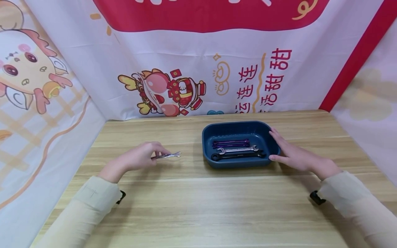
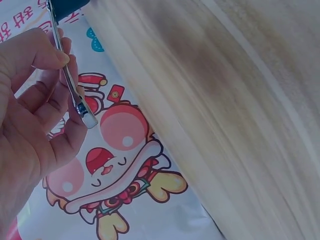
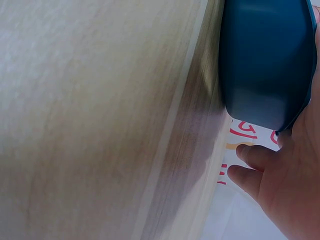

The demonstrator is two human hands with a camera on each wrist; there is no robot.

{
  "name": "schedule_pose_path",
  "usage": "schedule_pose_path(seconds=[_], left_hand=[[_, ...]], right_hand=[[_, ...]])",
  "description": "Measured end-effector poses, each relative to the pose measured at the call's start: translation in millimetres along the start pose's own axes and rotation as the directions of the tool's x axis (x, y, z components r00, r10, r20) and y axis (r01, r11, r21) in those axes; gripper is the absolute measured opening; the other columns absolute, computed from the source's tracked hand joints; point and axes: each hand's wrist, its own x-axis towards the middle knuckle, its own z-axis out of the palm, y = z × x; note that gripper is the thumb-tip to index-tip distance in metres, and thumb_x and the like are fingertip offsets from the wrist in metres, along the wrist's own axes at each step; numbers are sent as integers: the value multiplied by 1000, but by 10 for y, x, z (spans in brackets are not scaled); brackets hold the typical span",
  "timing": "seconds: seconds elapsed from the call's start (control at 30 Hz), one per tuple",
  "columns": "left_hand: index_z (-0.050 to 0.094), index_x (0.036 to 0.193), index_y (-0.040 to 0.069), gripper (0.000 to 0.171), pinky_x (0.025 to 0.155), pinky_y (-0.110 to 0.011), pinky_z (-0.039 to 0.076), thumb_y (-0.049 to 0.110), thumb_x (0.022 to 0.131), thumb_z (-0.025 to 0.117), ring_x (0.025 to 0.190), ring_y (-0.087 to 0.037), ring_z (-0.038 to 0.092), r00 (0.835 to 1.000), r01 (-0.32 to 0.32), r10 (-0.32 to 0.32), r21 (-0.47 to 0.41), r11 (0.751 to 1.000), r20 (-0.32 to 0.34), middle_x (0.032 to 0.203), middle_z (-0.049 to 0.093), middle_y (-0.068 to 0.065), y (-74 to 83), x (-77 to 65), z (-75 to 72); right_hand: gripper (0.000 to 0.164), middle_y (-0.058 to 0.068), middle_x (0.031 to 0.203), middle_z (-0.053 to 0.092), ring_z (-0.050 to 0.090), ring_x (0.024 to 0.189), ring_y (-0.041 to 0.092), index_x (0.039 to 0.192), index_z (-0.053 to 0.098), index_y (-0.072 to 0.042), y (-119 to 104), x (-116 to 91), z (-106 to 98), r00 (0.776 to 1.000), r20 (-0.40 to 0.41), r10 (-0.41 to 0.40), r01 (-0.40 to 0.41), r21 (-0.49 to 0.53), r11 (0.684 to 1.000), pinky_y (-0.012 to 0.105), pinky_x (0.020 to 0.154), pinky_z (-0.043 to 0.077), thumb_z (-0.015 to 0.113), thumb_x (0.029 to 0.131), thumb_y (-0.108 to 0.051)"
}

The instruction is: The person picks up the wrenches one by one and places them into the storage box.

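My left hand (image 1: 143, 156) pinches a small silver wrench (image 1: 170, 155) between thumb and fingers, left of the blue bin (image 1: 242, 164). The wrench's open-ended jaw points right, toward the bin. In the left wrist view, the thumb presses along the wrench shaft (image 2: 70, 80) with the fingers behind it. My right hand (image 1: 293, 155) touches the bin's right end, its fingers and thumb spread along that side. Inside the bin lie purple wrenches (image 1: 231, 142), a silver open-ended wrench (image 1: 237, 150) and a black wrench (image 1: 237, 156), all roughly side by side.
The bin stands toward the back of a wood-grain table (image 1: 204, 210). A printed white and red cloth (image 1: 198, 69) hangs behind the table, with more cloth at both sides. Black straps show near both sleeves.
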Motion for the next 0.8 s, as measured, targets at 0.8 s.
schedule_pose_path(seconds=[0.8], left_hand=[[75,125,8,47,86,-42,54,-14,85,66,92,-21,58,1000,13,-12,-22,1000,11,110,69,-7,175,219,-59]], right_hand=[[92,18,170,-7,13,150,50,165,-2,-10,-8,-4,0,1000,3,14,-14,8,1000,69,113,20,60,103,-39]])
